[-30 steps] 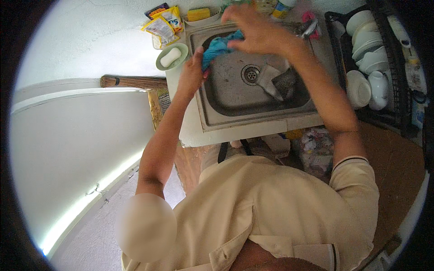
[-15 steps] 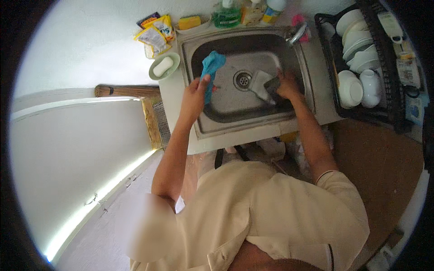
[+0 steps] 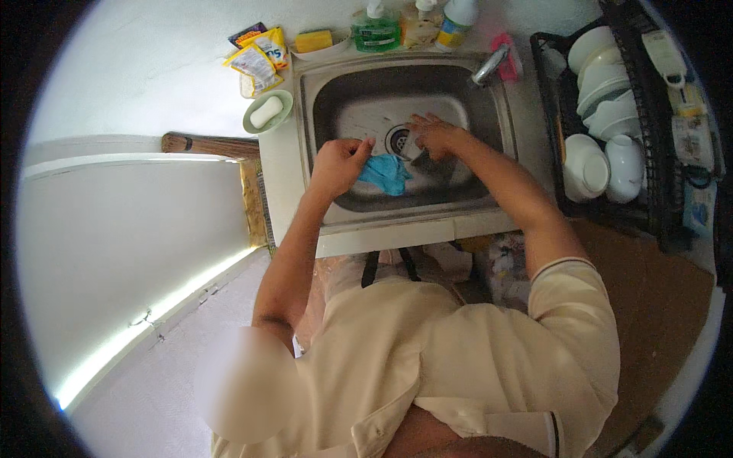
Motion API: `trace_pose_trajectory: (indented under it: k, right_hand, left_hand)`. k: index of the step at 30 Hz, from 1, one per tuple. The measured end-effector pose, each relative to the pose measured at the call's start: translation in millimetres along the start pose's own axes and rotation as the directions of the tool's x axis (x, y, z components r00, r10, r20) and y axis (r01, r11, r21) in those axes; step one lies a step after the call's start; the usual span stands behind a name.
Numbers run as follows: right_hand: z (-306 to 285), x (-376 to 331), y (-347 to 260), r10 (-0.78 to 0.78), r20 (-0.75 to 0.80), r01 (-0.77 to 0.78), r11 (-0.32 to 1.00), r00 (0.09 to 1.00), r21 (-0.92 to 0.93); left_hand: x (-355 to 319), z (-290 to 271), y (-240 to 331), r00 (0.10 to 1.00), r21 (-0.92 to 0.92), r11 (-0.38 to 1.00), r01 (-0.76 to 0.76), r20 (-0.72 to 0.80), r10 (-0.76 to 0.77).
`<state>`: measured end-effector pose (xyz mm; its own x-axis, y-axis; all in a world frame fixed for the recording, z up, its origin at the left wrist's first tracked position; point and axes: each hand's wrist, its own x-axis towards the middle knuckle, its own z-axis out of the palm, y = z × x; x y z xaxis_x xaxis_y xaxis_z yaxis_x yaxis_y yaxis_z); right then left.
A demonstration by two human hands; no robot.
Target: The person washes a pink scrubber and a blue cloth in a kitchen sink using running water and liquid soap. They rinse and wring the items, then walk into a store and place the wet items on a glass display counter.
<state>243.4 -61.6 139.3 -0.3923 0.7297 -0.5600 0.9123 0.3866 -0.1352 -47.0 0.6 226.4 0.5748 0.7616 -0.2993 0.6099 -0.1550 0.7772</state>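
My left hand (image 3: 340, 166) is over the left side of the steel sink (image 3: 341, 221), closed with thumb and fingers together. A crumpled blue cloth (image 3: 388, 175) trails from it to the right, low over the basin floor. My right hand (image 3: 439, 137) is down in the basin beside the drain (image 3: 398, 142), its fingers stretched out toward the left. Under that hand, a pale flat piece (image 3: 414, 146) shows at the drain's right edge; most of it is hidden, and I cannot tell what it is.
A chrome tap (image 3: 490, 66) stands at the back right, near a pink cloth (image 3: 508, 59). Behind the sink are a green soap bottle (image 3: 376, 32) and a yellow sponge (image 3: 314, 40). A soap dish (image 3: 284, 114) sits left. A black rack (image 3: 566, 153) holds white dishes.
The blue cloth has swung from upright at the left wall down to the right, near the drain. My right hand has moved left across the basin, and its fingers have spread over the pale piece.
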Motion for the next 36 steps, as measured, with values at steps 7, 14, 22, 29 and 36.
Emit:
trace_pose_trajectory:
  k: [7, 14, 22, 29, 36]
  right_hand:
    - [63.5, 59.0, 34.3, -0.025, 0.181, 0.003, 0.993, 0.983, 0.118]
    - [46.0, 50.8, 7.2, -0.055, -0.004, 0.053, 0.967, 0.998, -0.248]
    - [10.6, 31.5, 29.2, 0.134, 0.169, -0.156, 0.979, 0.977, 0.129]
    - [48.6, -1.1, 33.4, -0.030, -0.157, 0.033, 0.999, 0.987, 0.020]
    - [18.8, -8.7, 31.4, 0.267, -0.033, -0.260, 0.956, 0.963, 0.136]
  left_hand:
    - [-28.7, -5.9, -2.1, 0.998, -0.102, 0.994, 0.045, -0.034, -0.049]
    - [-36.7, -4.5, -17.3, 0.997, -0.316, 0.949, 0.002, -0.070, -0.025]
    - [-33.5, 5.3, -17.7, 0.994, -0.252, 0.962, -0.105, -0.065, 0.091]
    - [-28.1, 17.4, -30.8, 0.996, -0.433, 0.898, -0.082, -0.055, 0.064]
    - [-32.0, 7.1, -33.6, 0.997, -0.334, 0.943, -0.002, 0.073, 0.028]
